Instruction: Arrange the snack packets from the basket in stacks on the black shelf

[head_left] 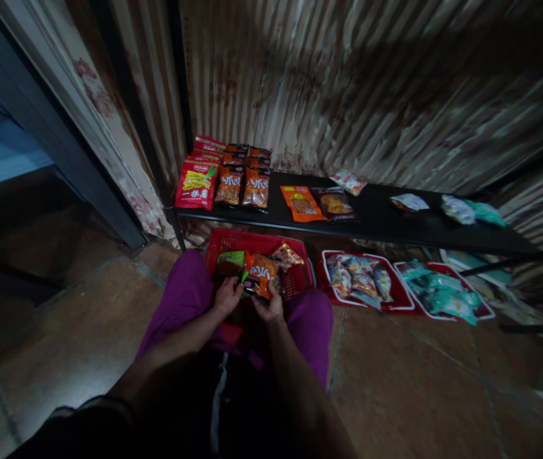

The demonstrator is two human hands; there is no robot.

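Observation:
My left hand (227,295) and my right hand (269,307) are both closed on an orange snack packet (262,275), held over the near edge of a red plastic basket (295,245). The basket sits on the floor between my knees in purple trousers. Inside it lie a green packet (231,260) and another red and yellow packet (288,255). Just beyond the basket runs a low black shelf (381,220).
On the shelf stand red packets (197,183) and orange packets (242,185) at the left, with flat packets (302,204) and pale bags (457,209) further right. Two red trays (398,299) of packets lie on the tiled floor at the right. A corrugated metal wall rises behind.

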